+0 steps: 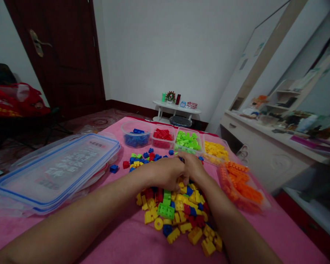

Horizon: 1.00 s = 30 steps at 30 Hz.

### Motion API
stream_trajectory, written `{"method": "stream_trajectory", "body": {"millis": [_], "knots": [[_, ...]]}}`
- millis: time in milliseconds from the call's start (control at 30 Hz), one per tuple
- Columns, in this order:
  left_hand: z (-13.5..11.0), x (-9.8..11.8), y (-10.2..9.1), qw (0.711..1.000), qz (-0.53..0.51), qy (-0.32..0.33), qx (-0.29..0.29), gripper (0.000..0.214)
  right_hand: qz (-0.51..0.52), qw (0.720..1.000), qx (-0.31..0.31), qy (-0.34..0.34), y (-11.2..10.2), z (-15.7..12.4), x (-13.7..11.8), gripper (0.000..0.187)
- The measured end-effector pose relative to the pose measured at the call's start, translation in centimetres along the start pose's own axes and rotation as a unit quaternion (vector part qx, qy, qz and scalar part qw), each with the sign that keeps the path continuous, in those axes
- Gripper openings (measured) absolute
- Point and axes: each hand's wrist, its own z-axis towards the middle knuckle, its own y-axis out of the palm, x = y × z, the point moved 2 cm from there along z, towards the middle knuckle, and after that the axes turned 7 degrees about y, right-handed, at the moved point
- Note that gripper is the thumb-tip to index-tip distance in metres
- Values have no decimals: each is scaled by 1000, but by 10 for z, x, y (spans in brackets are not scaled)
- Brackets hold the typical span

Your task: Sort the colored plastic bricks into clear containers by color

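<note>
My left hand (171, 172) and my right hand (191, 165) meet over the far part of a mixed pile of toy building bricks (181, 205), mostly yellow with some red, blue and green. Both hands have their fingers curled in, close together or touching. Whatever they pinch is hidden behind the knuckles. A green brick (165, 211) lies on the pile just below my left hand. Beyond my wrists, a smaller scatter of loose bricks (137, 163) spreads over the pink cloth (121, 227).
Clear containers hold sorted bricks: a round blue tub (136, 135), a red box (163, 137), a green box (189, 141), a yellow box (216, 152) and an orange box (242, 187). Stacked blue-rimmed lids (60, 170) lie left. A cluttered dresser (275, 139) stands right.
</note>
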Motion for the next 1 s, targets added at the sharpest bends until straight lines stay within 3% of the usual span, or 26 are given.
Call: {"method": "stream_trajectory", "body": {"millis": [100, 200, 300, 367, 433, 500, 567, 600, 733, 800, 867, 1000], "knots": [[-2, -15, -13, 997, -33, -44, 45, 26, 128, 988, 81, 17, -2, 1, 5, 26], [-6, -34, -28, 981, -44, -99, 158, 28, 360, 924, 102, 82, -6, 2, 3, 30], [-7, -44, -34, 955, -29, -113, 275, 32, 577, 804, -10, 145, -9, -2, -10, 31], [-5, -44, -32, 949, -39, -90, 300, 38, 658, 731, -99, 155, -9, -5, -21, 33], [-3, -43, -30, 949, -72, -62, 301, 45, 700, 684, -128, 160, -9, -8, -29, 33], [-3, -43, -29, 943, -111, -50, 310, 46, 718, 670, -98, 162, -8, -9, -32, 30], [-4, -46, -33, 932, -136, -51, 333, 42, 699, 694, -70, 157, -9, -10, -31, 28], [-5, -49, -35, 926, -142, -56, 345, 38, 672, 721, -71, 151, -11, -12, -32, 26], [-11, -64, -42, 908, -155, -95, 377, 23, 426, 889, -144, 86, -23, -20, -37, 19], [-12, -71, -42, 900, -177, -109, 384, 22, 248, 953, -169, 34, -26, -24, -42, 20], [-12, -74, -41, 894, -198, -117, 386, 22, 79, 984, -159, 19, -24, -28, -45, 23], [-10, -76, -36, 892, -214, -121, 380, 21, -117, 987, -107, 39, -12, -31, -50, 28]]}}
